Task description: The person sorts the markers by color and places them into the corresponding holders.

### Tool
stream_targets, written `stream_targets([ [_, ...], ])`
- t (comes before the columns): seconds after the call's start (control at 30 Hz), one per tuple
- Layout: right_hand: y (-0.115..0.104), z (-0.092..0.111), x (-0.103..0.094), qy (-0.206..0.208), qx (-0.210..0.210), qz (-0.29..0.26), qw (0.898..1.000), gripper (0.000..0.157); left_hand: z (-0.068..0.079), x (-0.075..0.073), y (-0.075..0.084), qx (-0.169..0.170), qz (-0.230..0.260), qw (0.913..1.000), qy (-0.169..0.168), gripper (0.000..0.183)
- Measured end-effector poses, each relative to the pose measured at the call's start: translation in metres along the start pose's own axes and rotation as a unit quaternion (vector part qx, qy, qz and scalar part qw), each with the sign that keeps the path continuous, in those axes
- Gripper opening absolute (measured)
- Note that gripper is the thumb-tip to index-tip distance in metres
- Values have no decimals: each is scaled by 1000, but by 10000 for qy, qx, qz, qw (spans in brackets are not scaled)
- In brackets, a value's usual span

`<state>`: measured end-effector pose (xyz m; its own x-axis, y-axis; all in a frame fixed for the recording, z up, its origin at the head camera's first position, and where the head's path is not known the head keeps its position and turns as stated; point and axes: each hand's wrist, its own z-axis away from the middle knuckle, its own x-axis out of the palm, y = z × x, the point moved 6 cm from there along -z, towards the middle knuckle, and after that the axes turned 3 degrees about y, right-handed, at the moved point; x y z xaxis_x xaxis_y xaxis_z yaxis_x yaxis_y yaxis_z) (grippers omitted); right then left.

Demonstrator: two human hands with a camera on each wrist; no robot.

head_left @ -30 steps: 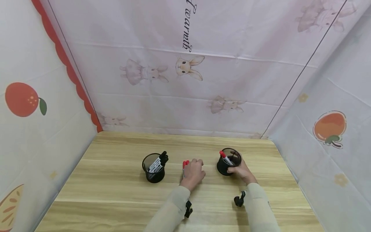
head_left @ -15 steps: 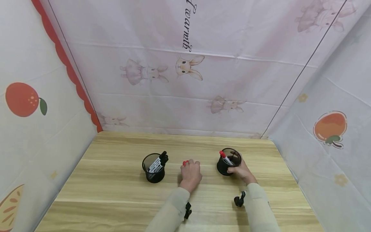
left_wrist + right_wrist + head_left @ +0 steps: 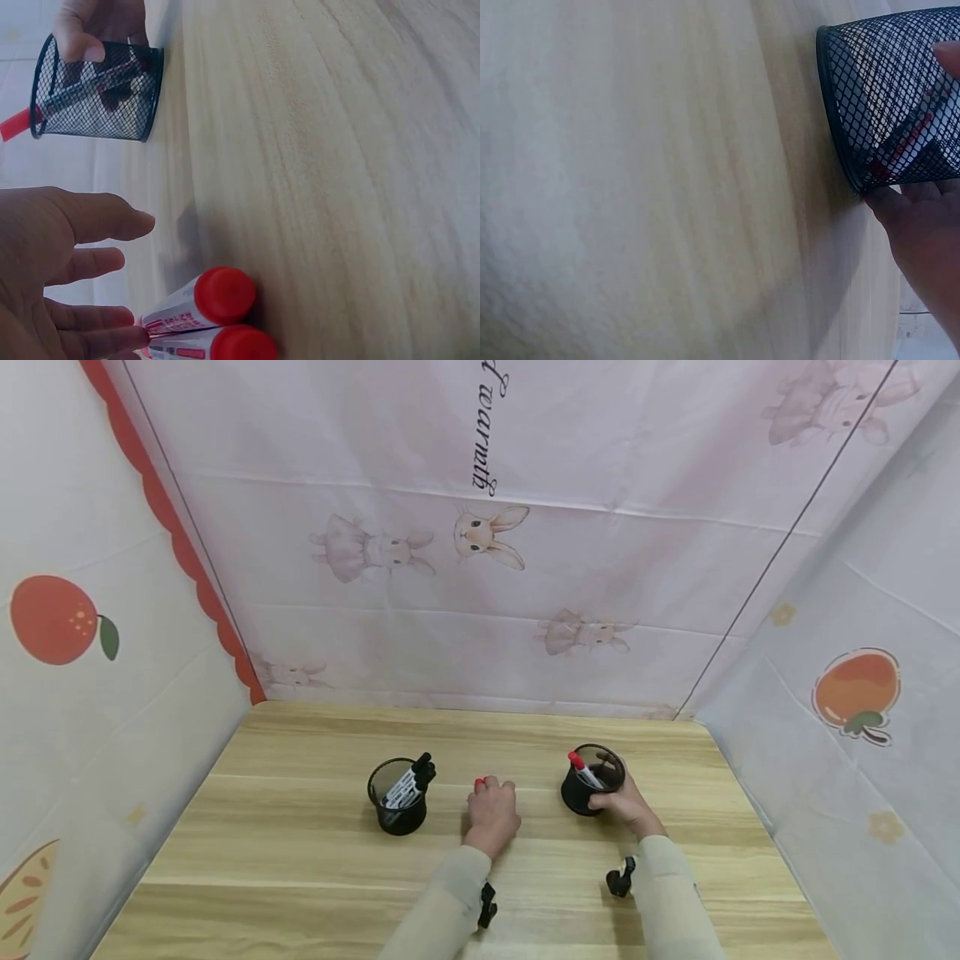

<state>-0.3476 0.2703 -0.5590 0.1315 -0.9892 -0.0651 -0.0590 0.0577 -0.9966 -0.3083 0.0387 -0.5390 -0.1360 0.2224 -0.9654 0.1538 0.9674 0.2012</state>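
My left hand (image 3: pixel 492 817) is over two red-and-white markers lying side by side on the table. In the left wrist view its fingers (image 3: pixel 94 341) touch the markers (image 3: pixel 225 296), while the thumb stays apart from them. From the head view, only a bit of red marker (image 3: pixel 480 783) shows past the fingertips. My right hand (image 3: pixel 632 806) grips a black mesh pen holder (image 3: pixel 581 793) at its side, thumb on the near face. The holder stands upright on the table with a red-capped marker (image 3: pixel 583 768) leaning inside. The right wrist view shows the mesh wall (image 3: pixel 892 97) close up.
Left of my left hand stands a second black mesh pen holder (image 3: pixel 401 818) with several black-capped markers (image 3: pixel 408 785) leaning in it. The wood-grain table (image 3: pixel 300 860) is bounded by printed cloth walls (image 3: pixel 450 652) at the back and both sides.
My left hand has shifted slightly left over the red markers, covering more of them in the head view. The right hand and both pen holders have not moved.
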Motion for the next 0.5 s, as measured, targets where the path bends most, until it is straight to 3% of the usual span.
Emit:
stream_targets([
  [0.23,-18,8,8,-109,-32,29,9999,90,1,1,1,135,389,9987,315,18],
  [0.5,-21,10,9,-48,-47,87,9999,90,1,5,1,299,640,9965,443,9],
])
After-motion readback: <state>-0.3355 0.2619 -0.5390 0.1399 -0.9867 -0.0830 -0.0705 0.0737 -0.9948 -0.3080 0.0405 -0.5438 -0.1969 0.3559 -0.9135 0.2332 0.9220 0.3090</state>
